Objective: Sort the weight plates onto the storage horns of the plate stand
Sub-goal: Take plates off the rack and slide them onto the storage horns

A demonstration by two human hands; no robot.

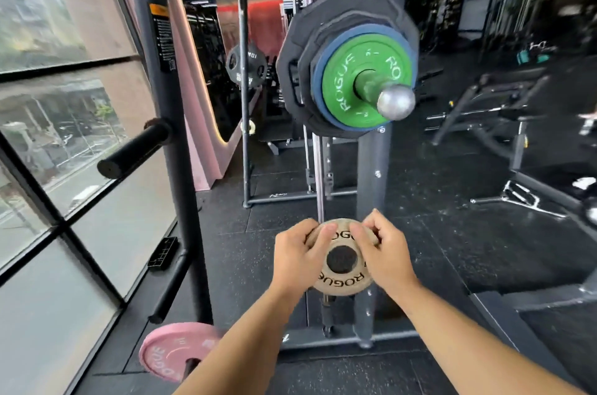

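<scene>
A: Step in hand? You hold a tan plate (342, 268) with both hands, low, in front of the upright (376, 168).
B: Grip: your left hand (298, 254) curls on the left rim with the thumb across the face. Your right hand (386, 252) pinches the upper right rim. Both are closed on the plate.
A: Is it on a horn yet? Can't tell. The hole shows dark, which could be floor or a horn end.
B: My call is mid-sort: plate in hand, not clearly stored.
A: Next move, a guess: you line the hole up with a horn and slide it on square.
B: The top horn (395, 102) already carries black plates, a blue plate and a green plate (345, 71), with only a short stub free.
A: The bare horn (135, 149) on the left post is open, and so is the lower horn (171, 285). The pink plate (168, 352) sits bottom left, seemingly on a peg.
B: The floor (452, 249) is black speckled rubber.
A: The room is a gym: window (48, 104) left, bench (484, 110) right, blurred racks behind.
</scene>
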